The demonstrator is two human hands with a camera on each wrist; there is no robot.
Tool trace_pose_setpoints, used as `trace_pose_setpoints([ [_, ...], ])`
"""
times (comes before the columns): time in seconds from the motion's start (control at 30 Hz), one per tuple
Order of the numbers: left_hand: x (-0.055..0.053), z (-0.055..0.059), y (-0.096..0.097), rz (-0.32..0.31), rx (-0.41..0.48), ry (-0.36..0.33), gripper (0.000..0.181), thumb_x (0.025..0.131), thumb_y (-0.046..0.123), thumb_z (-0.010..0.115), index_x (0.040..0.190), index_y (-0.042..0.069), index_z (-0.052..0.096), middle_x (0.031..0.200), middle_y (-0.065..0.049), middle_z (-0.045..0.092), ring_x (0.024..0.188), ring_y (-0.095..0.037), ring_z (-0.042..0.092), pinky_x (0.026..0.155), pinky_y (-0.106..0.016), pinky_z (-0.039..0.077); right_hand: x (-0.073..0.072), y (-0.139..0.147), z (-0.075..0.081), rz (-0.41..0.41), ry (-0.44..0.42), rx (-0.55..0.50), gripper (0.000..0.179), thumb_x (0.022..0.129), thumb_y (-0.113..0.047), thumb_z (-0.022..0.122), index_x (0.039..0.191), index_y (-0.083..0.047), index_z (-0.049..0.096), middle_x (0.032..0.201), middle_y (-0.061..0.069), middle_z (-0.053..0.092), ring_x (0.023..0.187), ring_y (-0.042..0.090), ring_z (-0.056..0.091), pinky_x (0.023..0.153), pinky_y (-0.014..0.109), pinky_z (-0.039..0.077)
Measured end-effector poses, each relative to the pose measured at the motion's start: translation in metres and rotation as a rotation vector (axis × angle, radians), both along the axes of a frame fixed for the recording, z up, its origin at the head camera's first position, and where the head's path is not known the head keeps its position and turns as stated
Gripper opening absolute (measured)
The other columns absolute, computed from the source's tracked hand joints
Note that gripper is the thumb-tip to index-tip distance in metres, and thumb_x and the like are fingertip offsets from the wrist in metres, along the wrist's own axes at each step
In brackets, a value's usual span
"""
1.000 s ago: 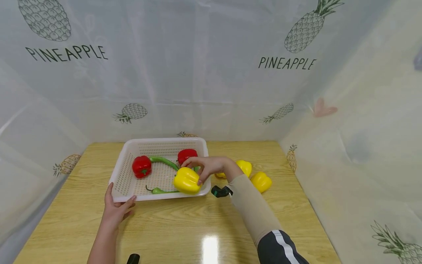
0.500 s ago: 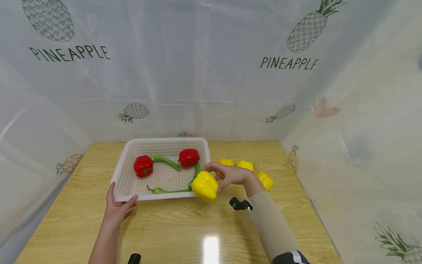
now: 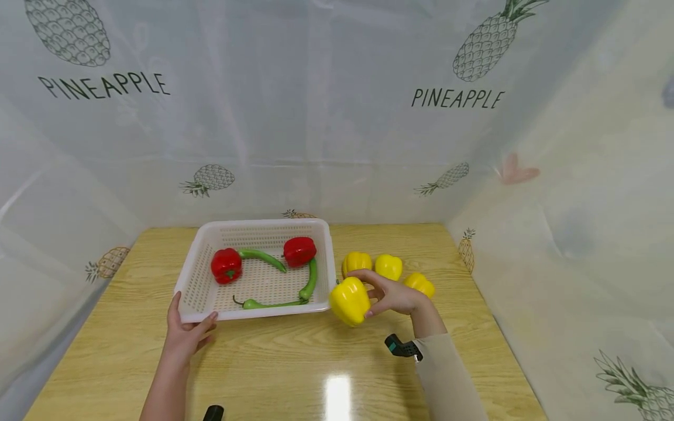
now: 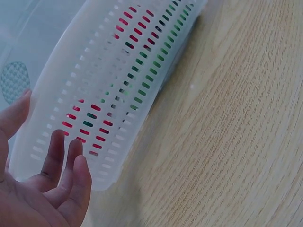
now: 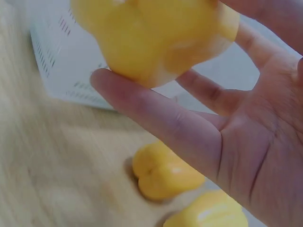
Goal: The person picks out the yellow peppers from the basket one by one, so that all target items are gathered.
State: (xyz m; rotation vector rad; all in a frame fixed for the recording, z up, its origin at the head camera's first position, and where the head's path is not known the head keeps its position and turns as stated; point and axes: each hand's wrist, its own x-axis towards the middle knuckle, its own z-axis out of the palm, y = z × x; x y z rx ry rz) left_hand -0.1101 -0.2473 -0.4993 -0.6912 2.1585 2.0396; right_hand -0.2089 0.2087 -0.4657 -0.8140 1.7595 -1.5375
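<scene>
My right hand [image 3: 394, 294] holds a yellow bell pepper [image 3: 350, 301] between thumb and fingers, above the table just outside the basket's right front corner. In the right wrist view the pepper [image 5: 147, 38] fills the top, with the thumb [image 5: 156, 106] under it. At the left front corner of a white perforated plastic basket [image 3: 253, 314], my left hand [image 3: 185, 336] grips the rim. Inside lie a red bell pepper [image 3: 226, 266] on the left, another red bell pepper [image 3: 299, 251] at the back right, and several long green chili peppers [image 3: 268, 304].
Right of the basket, yellow bell peppers rest on the wooden table [image 3: 274, 362]: one [image 3: 357, 262] near the basket, one [image 3: 388, 266] beside it, and one [image 3: 419, 285] farther right. A pineapple-print curtain [image 3: 295, 117] rises behind the table and along its sides.
My right hand has carried the yellow bell pepper from over the basket's right front part rightward, past its rim. Green chilies it covered now show. My left hand stays at the corner.
</scene>
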Motion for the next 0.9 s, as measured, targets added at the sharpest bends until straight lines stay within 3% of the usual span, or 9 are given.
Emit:
trace_pose_setpoints([
  [0.27, 0.000, 0.001, 0.001, 0.007, 0.014, -0.009, 0.112, 0.089, 0.022, 0.073, 0.151, 0.042, -0.018, 0.086, 0.022, 0.062, 0.079, -0.008, 0.066, 0.070, -0.029, 0.055, 0.024, 0.022, -0.022, -0.135, -0.021, -0.038, 0.086, 0.081, 0.006, 0.071, 0.151, -0.004, 0.022, 0.151, 0.021, 0.021, 0.120, 0.042, 0.048, 0.085, 0.045, 0.053],
  [0.53, 0.001, 0.003, 0.001, 0.020, 0.025, 0.017, 0.109, 0.091, 0.017, 0.071, 0.151, 0.042, -0.017, 0.085, 0.025, 0.063, 0.077, -0.006, 0.066, 0.067, -0.027, 0.055, 0.049, 0.034, -0.037, -0.293, -0.045, -0.042, 0.088, 0.082, 0.005, 0.073, 0.152, -0.007, 0.021, 0.154, 0.014, 0.016, 0.126, 0.043, 0.044, 0.086, 0.046, 0.052],
  [0.9, 0.001, 0.002, 0.002, 0.013, 0.027, 0.018, 0.110, 0.091, 0.019, 0.071, 0.151, 0.043, -0.017, 0.089, 0.029, 0.060, 0.078, -0.006, 0.065, 0.069, -0.028, 0.054, 0.074, 0.058, -0.043, -0.571, -0.011, -0.010, 0.088, 0.081, 0.001, 0.076, 0.151, -0.016, 0.025, 0.153, 0.017, 0.017, 0.126, 0.046, 0.041, 0.088, 0.038, 0.051],
])
